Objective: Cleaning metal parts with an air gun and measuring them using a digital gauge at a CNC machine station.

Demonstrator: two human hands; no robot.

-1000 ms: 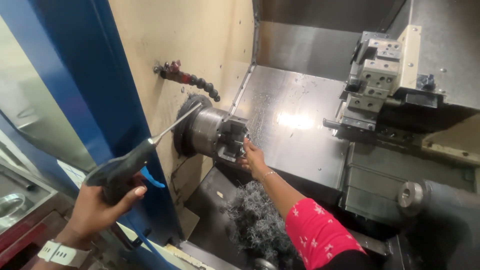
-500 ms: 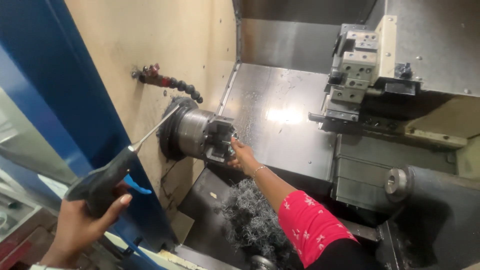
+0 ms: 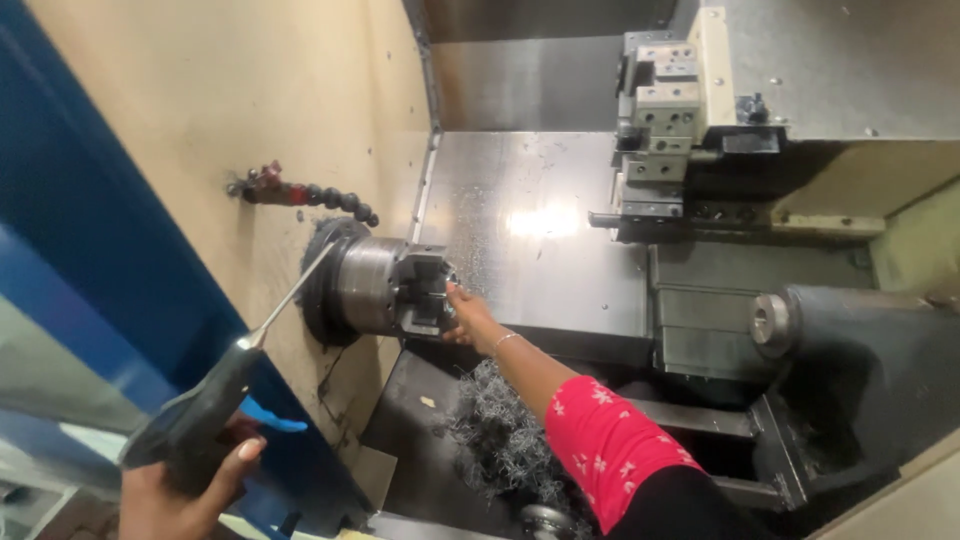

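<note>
Your left hand (image 3: 185,480) gripped an air gun (image 3: 215,400), its thin nozzle aimed at the lathe chuck (image 3: 385,290). Your right hand (image 3: 470,320) touched the chuck's face, fingers closed on something too small to tell.

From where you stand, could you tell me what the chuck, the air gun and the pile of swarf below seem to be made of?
Chuck: bare grey metal, probably steel, with a dull machined sheen.
Air gun in the left hand: dark matte body, likely plastic, with a blue trigger and a thin shiny metal nozzle.
Swarf: tangled dark curls, apparently metal turnings.
The right hand touches the chuck face.
</note>
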